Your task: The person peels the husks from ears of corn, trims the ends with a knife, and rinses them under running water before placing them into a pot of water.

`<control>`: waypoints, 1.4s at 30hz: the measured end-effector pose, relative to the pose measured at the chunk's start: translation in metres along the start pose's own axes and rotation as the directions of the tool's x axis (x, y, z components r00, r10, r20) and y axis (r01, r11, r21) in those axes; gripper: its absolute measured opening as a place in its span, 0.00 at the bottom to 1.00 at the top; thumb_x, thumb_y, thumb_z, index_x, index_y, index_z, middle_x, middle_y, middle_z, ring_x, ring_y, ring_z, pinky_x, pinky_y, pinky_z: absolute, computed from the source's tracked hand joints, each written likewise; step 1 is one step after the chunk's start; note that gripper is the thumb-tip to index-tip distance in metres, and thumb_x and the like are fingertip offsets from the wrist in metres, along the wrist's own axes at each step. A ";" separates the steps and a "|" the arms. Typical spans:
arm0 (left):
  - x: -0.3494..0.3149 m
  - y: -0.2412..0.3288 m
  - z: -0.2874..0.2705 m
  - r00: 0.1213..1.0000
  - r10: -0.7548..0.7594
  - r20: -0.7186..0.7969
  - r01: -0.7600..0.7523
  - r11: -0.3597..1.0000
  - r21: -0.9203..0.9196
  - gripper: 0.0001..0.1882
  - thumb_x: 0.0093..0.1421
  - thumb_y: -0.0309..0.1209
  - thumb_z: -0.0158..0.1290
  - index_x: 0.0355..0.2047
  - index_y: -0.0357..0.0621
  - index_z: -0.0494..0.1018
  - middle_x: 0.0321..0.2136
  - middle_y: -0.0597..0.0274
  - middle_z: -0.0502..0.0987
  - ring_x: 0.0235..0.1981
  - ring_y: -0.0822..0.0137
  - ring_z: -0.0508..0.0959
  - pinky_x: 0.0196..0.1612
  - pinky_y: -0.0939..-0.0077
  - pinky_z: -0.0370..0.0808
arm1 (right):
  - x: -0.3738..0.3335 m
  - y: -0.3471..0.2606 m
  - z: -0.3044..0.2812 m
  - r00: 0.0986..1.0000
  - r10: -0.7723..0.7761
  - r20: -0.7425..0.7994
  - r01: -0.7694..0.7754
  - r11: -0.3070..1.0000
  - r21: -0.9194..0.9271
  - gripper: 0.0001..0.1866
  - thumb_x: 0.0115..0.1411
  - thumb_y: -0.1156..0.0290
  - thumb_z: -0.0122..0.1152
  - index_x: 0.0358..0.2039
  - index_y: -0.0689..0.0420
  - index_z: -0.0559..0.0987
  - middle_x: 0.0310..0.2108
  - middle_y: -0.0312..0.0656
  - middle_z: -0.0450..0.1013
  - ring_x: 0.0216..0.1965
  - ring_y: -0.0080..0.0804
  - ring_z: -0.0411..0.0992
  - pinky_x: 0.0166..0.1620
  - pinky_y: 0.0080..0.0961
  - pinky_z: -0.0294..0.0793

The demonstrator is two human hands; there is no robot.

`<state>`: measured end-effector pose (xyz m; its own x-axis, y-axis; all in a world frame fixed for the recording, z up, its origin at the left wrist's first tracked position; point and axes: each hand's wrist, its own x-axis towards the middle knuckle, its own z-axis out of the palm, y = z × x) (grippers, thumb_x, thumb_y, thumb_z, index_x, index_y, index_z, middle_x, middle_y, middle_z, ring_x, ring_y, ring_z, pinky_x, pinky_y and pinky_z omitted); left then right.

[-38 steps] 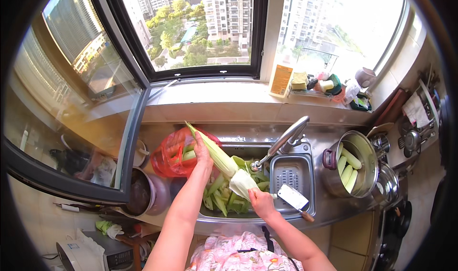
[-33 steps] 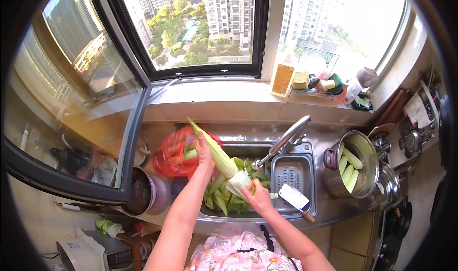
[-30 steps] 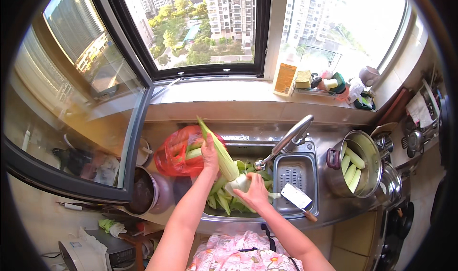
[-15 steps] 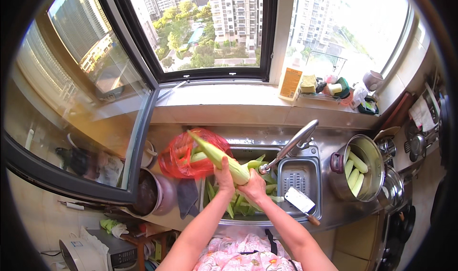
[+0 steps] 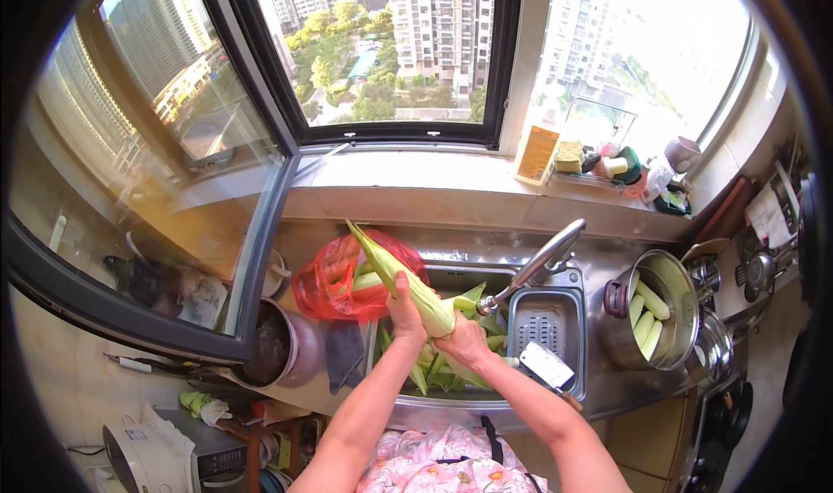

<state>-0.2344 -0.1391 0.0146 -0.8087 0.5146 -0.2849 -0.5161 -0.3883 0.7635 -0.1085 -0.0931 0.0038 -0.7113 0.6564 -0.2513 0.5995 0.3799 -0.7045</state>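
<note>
An ear of corn (image 5: pixel 427 302) in pale green husk slants over the sink, its tip pointing up and left. My left hand (image 5: pixel 404 311) is wrapped round its middle. My right hand (image 5: pixel 465 342) is closed at the lower end, where a strip of husk stands out to the right; whether it grips the husk or the stalk is partly hidden. Loose green husks (image 5: pixel 451 377) fill the basin under my hands. Behind the ear, a red plastic bag (image 5: pixel 325 280) holds more corn. Several pale ears (image 5: pixel 644 328) lie in the steel pot (image 5: pixel 684 292) on the right.
The steel faucet (image 5: pixel 545 254) reaches over the sink close to my right hand. A cleaver (image 5: pixel 547 365) lies across the metal drain basket (image 5: pixel 538 318). A dark cloth (image 5: pixel 344 354) hangs at the counter's left. The open window sash (image 5: pixel 279 220) juts in on the left.
My hands and the ear of corn stay nearly in place, with only a slight shift. The whole view has moved a little.
</note>
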 end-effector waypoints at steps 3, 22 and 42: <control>0.011 0.013 -0.001 0.990 -0.143 0.019 0.142 0.989 0.030 0.37 0.53 0.65 0.53 0.37 0.38 0.66 0.20 0.53 0.73 0.19 0.58 0.77 0.24 0.63 0.78 | -0.002 -0.001 -0.001 0.997 -0.076 -0.014 0.075 0.995 -0.062 0.29 0.43 0.58 0.66 0.44 0.61 0.72 0.32 0.58 0.77 0.36 0.58 0.75 0.42 0.47 0.75; 0.042 0.019 -0.027 0.884 -0.424 0.195 0.400 0.904 0.154 0.36 0.54 0.68 0.49 0.39 0.44 0.70 0.24 0.57 0.74 0.22 0.61 0.77 0.27 0.63 0.78 | -0.009 -0.020 -0.006 0.985 -0.082 0.151 0.103 0.985 -0.138 0.27 0.45 0.56 0.63 0.38 0.67 0.73 0.28 0.60 0.76 0.34 0.57 0.76 0.40 0.44 0.76; 0.022 0.003 -0.017 0.922 -0.316 0.225 0.320 0.947 0.018 0.41 0.47 0.73 0.51 0.37 0.43 0.68 0.21 0.54 0.74 0.21 0.57 0.78 0.27 0.61 0.79 | -0.010 0.001 -0.002 0.994 -0.073 0.086 0.047 0.961 0.272 0.29 0.45 0.66 0.66 0.48 0.62 0.73 0.39 0.49 0.78 0.42 0.39 0.77 0.46 0.31 0.75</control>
<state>-0.2588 -0.1419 0.0000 -0.5190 0.7692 -0.3728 -0.7426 -0.1897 0.6423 -0.0998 -0.0977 0.0072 -0.7821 0.5684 -0.2554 0.4431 0.2190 -0.8693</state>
